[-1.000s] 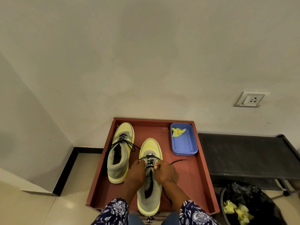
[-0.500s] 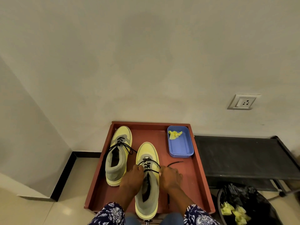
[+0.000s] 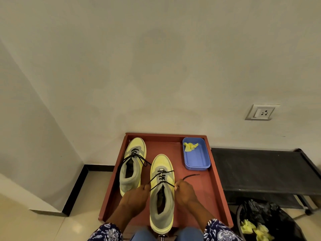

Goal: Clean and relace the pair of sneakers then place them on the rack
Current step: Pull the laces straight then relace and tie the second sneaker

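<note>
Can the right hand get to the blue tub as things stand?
Probably yes, once it lets go. The right hand pinches the black lace of the near sneaker; the blue tub sits ahead of it on the red tray, bare tray floor between.

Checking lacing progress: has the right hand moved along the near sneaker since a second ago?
Yes. The right hand has drawn back toward the heel of the near sneaker, pulling the lace.
</note>
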`<state>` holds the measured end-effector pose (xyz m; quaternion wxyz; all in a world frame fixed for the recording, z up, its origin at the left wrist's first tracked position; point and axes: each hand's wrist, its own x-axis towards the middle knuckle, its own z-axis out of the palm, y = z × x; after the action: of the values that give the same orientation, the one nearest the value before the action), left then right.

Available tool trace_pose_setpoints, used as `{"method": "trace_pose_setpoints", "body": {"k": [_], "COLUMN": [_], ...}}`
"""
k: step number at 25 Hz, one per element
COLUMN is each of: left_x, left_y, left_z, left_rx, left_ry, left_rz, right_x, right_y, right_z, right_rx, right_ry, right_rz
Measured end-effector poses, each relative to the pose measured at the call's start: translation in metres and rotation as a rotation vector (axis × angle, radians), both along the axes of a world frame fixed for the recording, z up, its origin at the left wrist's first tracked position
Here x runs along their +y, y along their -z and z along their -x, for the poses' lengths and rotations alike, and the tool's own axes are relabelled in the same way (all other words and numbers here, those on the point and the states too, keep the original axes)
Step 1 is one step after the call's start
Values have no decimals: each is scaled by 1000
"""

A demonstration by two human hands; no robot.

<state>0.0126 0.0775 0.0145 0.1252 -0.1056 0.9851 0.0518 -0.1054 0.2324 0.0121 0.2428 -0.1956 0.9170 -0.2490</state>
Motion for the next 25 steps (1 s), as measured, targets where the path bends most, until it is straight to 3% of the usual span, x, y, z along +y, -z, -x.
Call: {"method": "trace_pose_setpoints", "body": {"k": [7, 11, 13, 16, 25], "left_x": [-9, -7, -8, -13, 14], "left_y": [4, 7, 9, 13, 18], "left_z": [-30, -46, -53, -55, -7], "left_rx": [-18, -83, -18, -63, 194], "left_ry": [-69, 5, 0, -65, -372], "left_rz": [-16, 69, 68, 105, -554], "right_x": [1, 2, 3, 6, -4], "right_y": [-2, -3, -4, -1, 1], "right_z": [-5, -7, -8, -9, -9], "right_rx": [9, 30, 33, 11, -61], "right_ry": [-8, -29, -38, -35, -26], "right_rz": [9, -7, -15, -12, 86]}}
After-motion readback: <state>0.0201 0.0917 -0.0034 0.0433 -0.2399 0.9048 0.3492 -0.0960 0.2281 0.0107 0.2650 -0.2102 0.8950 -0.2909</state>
